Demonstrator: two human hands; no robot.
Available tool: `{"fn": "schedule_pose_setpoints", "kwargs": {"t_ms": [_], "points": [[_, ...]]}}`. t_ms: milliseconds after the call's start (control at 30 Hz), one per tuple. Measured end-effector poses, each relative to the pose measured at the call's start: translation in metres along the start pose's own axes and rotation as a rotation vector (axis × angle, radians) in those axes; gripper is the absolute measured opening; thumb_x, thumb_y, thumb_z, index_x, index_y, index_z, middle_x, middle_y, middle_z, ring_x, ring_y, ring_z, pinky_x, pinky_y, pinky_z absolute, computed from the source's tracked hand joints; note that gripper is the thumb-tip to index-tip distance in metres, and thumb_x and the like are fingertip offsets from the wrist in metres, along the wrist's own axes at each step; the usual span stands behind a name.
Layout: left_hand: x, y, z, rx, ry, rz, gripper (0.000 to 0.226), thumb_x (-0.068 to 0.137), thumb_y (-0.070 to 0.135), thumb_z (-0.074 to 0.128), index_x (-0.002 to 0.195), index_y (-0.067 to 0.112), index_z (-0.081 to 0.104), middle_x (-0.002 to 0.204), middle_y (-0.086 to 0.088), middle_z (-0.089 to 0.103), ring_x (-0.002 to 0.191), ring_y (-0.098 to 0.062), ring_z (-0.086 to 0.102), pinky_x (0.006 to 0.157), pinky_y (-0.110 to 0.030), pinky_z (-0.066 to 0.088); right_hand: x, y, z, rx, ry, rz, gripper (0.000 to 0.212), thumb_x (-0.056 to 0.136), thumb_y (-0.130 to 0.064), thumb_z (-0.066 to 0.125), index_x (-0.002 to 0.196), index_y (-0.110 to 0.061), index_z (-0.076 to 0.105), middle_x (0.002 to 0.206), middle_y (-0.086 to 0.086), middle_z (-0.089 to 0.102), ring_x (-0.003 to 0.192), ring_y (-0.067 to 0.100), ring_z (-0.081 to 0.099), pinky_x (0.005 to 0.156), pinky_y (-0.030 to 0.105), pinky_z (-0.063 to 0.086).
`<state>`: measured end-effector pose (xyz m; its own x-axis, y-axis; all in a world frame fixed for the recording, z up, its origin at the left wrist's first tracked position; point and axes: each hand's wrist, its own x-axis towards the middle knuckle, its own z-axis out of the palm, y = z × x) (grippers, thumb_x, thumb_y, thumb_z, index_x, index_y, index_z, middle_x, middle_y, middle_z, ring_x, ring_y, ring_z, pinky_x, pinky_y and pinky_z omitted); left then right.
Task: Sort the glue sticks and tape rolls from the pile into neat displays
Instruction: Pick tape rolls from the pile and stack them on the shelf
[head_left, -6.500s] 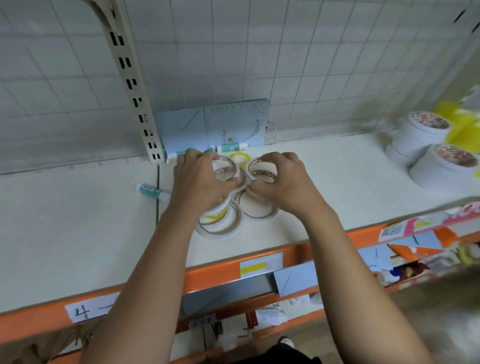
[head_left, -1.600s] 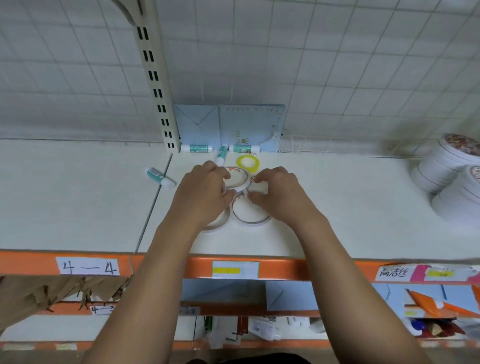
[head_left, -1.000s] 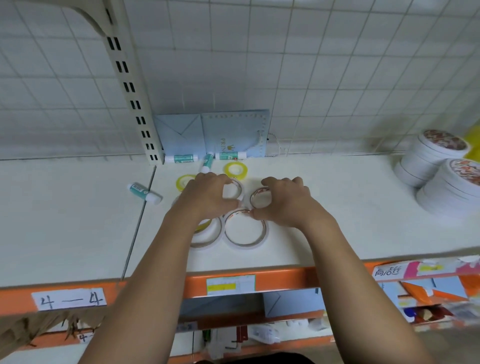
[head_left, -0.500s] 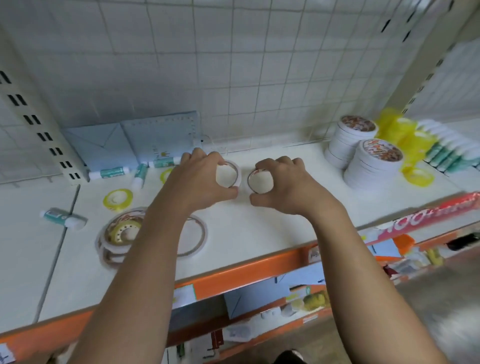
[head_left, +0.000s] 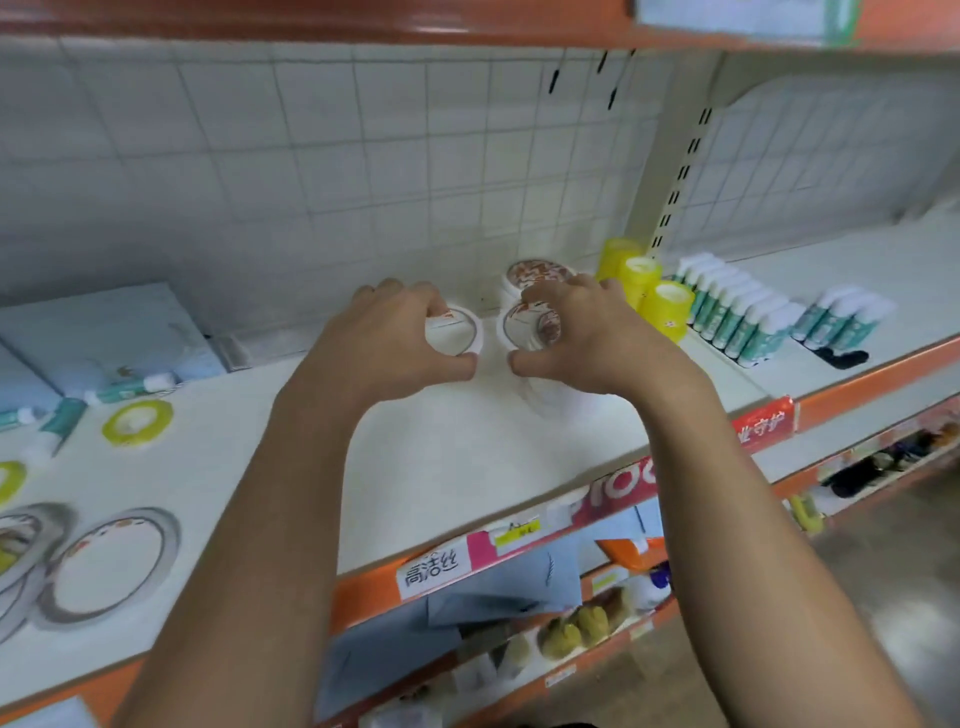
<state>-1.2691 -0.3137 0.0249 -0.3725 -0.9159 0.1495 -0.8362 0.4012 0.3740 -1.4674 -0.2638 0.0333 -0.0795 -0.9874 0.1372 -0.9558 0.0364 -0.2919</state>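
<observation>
- White wire-grid back panel (head_left: 363, 156) runs behind the shelving.
- Cream slotted metal upright (head_left: 670, 197) divides two bays.
- White shelf board (head_left: 467, 457) has an orange front edge (head_left: 363, 592) carrying a handwritten white paper label (head_left: 431, 569).
- Another orange shelf edge (head_left: 363, 21) sits overhead.
- Glossy grey floor (head_left: 883, 597) lies below right.

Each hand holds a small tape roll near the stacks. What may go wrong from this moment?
The right hand sits close to the yellow tape stacks; a bump might push them into the upright glue sticks, which could topple. Its tape roll, if set off-centre on the white stack below, may slide off.
</observation>
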Motion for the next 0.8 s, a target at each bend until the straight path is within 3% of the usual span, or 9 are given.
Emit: {"fn": "schedule_pose_setpoints", "kwargs": {"t_ms": [100, 233, 367, 500, 633, 733, 800], "points": [[0.013, 0.020, 0.012, -0.014, 0.034, -0.003, 0.062, 0.063, 0.066, 0.070, 0.112, 0.031, 0.057, 0.104, 0.002, 0.055, 0.099, -0.021, 0.052, 0.078, -0.038, 0.050, 0.009, 0.025, -0.002, -0.007, -0.006, -0.034, 0.073, 0.072, -0.052, 0.070, 0.136, -0.025, 0.048, 0.132, 0.010, 0.049, 0.120, 0.032, 0.037, 0.088, 0.030, 0.028], [0.020, 0.036, 0.022, -0.029, 0.056, -0.019, 0.063, 0.063, 0.064, 0.071, 0.112, 0.026, 0.056, 0.102, 0.000, 0.059, 0.098, -0.024, 0.054, 0.076, -0.036, 0.048, 0.018, 0.044, 0.004, -0.005, -0.066, -0.055, 0.078, 0.075, -0.051, 0.072, 0.138, -0.015, 0.044, 0.133, 0.013, 0.049, 0.124, 0.033, 0.037, 0.098, 0.036, 0.032], [0.027, 0.056, 0.030, -0.059, 0.063, -0.068, 0.068, 0.062, 0.064, 0.072, 0.114, 0.024, 0.055, 0.103, 0.000, 0.061, 0.094, -0.024, 0.056, 0.077, -0.039, 0.052, 0.026, 0.064, 0.004, 0.086, -0.118, -0.102, 0.090, 0.069, -0.059, 0.076, 0.141, -0.017, 0.041, 0.140, 0.009, 0.046, 0.133, 0.030, 0.034, 0.105, 0.041, 0.036], [0.036, 0.081, 0.037, -0.045, 0.027, -0.039, 0.073, 0.064, 0.061, 0.076, 0.122, 0.022, 0.053, 0.111, -0.002, 0.062, 0.102, -0.024, 0.055, 0.083, -0.041, 0.051, 0.027, 0.085, -0.004, 0.153, -0.187, -0.122, 0.093, 0.057, -0.064, 0.081, 0.133, -0.022, 0.049, 0.131, 0.002, 0.052, 0.124, 0.025, 0.045, 0.100, 0.041, 0.044], [0.045, 0.107, 0.047, -0.021, -0.037, -0.021, 0.076, 0.065, 0.059, 0.078, 0.124, 0.017, 0.053, 0.115, -0.004, 0.062, 0.104, -0.025, 0.056, 0.086, -0.042, 0.051, 0.023, 0.110, -0.008, 0.266, -0.250, -0.086, 0.087, 0.058, -0.054, 0.086, 0.129, -0.018, 0.051, 0.116, -0.008, 0.053, 0.103, 0.018, 0.053, 0.079, 0.033, 0.053], [0.046, 0.116, 0.056, -0.012, -0.057, -0.029, 0.082, 0.062, 0.062, 0.079, 0.125, 0.017, 0.051, 0.115, -0.004, 0.060, 0.103, -0.024, 0.056, 0.082, -0.043, 0.053, 0.024, 0.121, -0.004, 0.268, -0.253, -0.068, 0.088, 0.060, -0.055, 0.085, 0.128, -0.012, 0.050, 0.120, -0.001, 0.057, 0.107, 0.021, 0.055, 0.086, 0.036, 0.052], [0.046, 0.114, 0.056, -0.038, -0.059, -0.050, 0.094, 0.057, 0.065, 0.080, 0.131, 0.018, 0.047, 0.121, -0.005, 0.058, 0.110, -0.024, 0.054, 0.088, -0.043, 0.051, 0.026, 0.123, 0.000, 0.289, -0.264, -0.070, 0.080, 0.059, -0.056, 0.085, 0.121, -0.014, 0.054, 0.115, -0.002, 0.059, 0.103, 0.019, 0.058, 0.086, 0.038, 0.052]]}}
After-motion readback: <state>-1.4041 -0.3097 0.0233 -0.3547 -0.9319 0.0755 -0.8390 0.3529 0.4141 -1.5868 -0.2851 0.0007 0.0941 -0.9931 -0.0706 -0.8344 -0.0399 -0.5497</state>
